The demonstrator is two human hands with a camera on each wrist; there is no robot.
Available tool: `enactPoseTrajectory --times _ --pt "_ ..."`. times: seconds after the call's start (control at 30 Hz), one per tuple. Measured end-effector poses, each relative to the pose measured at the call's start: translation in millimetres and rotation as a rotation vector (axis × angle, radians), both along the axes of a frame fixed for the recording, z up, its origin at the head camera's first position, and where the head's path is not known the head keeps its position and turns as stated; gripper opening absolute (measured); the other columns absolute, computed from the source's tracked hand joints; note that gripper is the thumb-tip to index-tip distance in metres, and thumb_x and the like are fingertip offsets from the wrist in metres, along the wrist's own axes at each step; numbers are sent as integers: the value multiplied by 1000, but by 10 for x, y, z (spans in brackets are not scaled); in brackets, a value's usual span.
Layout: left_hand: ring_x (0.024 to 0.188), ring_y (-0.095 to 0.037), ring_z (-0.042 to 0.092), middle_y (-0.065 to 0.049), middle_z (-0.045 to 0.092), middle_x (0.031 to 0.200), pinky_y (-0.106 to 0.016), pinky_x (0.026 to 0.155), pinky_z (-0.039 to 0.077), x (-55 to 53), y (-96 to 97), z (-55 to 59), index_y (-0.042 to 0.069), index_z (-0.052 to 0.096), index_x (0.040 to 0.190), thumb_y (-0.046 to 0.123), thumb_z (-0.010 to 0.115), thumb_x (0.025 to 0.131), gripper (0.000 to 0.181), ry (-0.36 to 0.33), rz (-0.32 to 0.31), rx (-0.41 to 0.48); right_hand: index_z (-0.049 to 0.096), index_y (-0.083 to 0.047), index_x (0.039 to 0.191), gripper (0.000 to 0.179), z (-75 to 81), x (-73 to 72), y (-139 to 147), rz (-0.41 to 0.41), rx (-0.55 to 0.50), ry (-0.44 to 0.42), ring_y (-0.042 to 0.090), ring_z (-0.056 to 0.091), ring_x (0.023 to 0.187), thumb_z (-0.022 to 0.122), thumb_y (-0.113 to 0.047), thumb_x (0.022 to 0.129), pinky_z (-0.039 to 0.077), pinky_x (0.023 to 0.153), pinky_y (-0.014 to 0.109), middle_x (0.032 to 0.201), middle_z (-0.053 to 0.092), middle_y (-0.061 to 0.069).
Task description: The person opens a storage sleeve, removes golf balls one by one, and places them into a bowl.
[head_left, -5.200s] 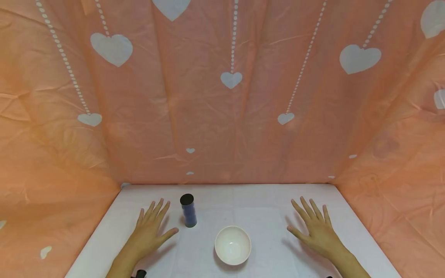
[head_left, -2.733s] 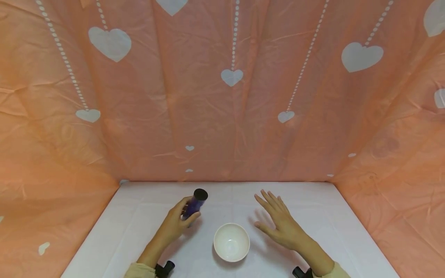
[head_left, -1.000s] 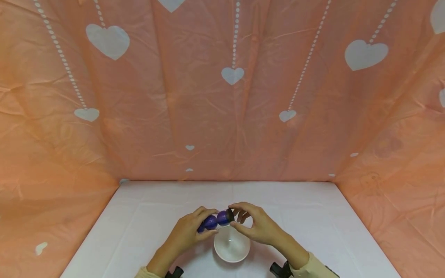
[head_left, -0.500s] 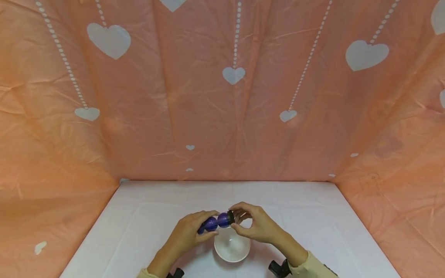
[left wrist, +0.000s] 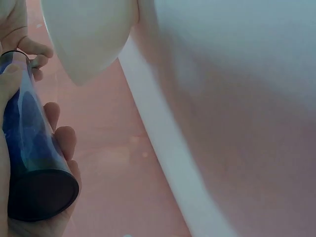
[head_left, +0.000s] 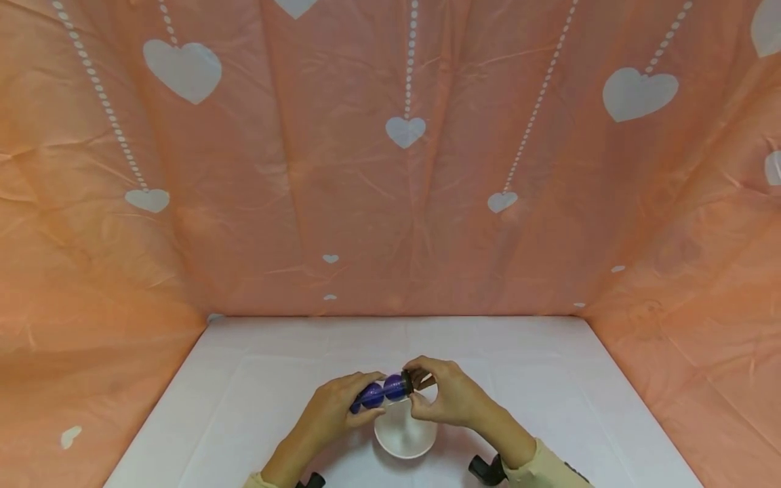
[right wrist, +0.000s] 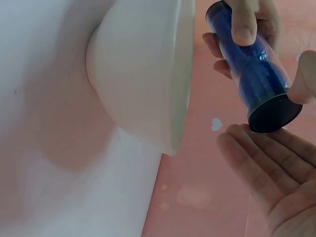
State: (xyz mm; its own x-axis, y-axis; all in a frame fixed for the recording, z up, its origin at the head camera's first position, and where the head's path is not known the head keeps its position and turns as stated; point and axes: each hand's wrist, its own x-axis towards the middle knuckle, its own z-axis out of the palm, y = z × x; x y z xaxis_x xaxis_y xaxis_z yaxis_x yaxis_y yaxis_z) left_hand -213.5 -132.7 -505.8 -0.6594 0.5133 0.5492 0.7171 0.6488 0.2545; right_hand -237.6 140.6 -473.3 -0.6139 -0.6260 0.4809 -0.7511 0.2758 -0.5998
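Note:
A clear tube [head_left: 372,395] with dark caps at both ends holds blue-purple balls. It lies tilted in the air, just above and behind the white bowl [head_left: 405,439]. My left hand [head_left: 331,409] grips the tube's body, fingers on one side and thumb on the other, as the left wrist view also shows. At the tube's right end, my right hand [head_left: 456,398] pinches the black cap [right wrist: 275,114] between thumb and fingertips. The cap appears seated on the tube. The bowl stands upright on the table, its back rim partly hidden by the tube and hands.
A white cloth covers the table [head_left: 256,379]. Orange sheeting with pale hearts [head_left: 405,131] rises at the back and both sides. A black wrist device [head_left: 486,469] sits at the right sleeve [head_left: 539,468], and a similar one is at the left wrist.
The tube stood on the table at left; my left hand lifted it and brought it right, over the bowl. My right hand came in and took the cap. The last half second shows little movement.

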Motion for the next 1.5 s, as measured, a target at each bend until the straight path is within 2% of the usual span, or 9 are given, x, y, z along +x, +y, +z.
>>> enactPoseTrajectory --times 0.23,0.47,0.63,0.77,1.0,1.27,1.5 --pt "97 -18 76 -2 79 115 -39 82 63 -3 -2 -32 13 71 134 41 86 91 53 2 -16 7 69 -3 119 42 32 -9 19 -1 41 -18 6 72 89 76 1 78 64 79 25 102 76 4" --pt "99 -17 75 -1 78 116 -39 84 63 -2 -10 -14 13 71 137 43 85 92 56 -11 -19 -3 68 -5 122 45 35 -40 63 26 27 -77 9 73 94 76 3 78 64 83 28 107 76 3" --pt "101 -18 75 -2 78 118 -40 85 63 -11 -26 -6 14 70 137 41 86 91 55 -24 -16 0 67 -7 127 44 -14 -60 93 66 -8 -131 11 72 100 79 3 86 64 88 33 113 74 4" --pt "101 -18 75 -1 78 118 -40 86 63 -15 -41 2 15 70 137 40 87 91 56 -30 -21 8 67 -8 129 40 -21 -79 121 87 -34 -150 13 72 101 83 -4 92 64 88 35 116 73 5" --pt "101 -19 76 -2 78 118 -40 85 64 -10 -46 5 14 69 137 41 86 92 55 -23 -29 3 69 -7 129 38 -27 -98 127 97 -49 -207 14 73 107 84 -12 95 63 94 35 119 74 7" --pt "100 -19 75 -2 78 117 -41 85 63 -15 -36 -17 14 70 137 43 84 93 55 -24 -19 -7 70 -6 127 40 -58 -113 123 91 -63 -181 14 74 106 87 -10 91 63 92 34 118 75 8" --pt "102 -21 76 -3 78 119 -43 86 63 -27 -29 -32 14 70 137 42 85 92 55 -8 1 1 71 -4 126 40 -79 -112 104 80 -96 -166 14 74 104 88 -9 90 64 88 46 117 75 9"
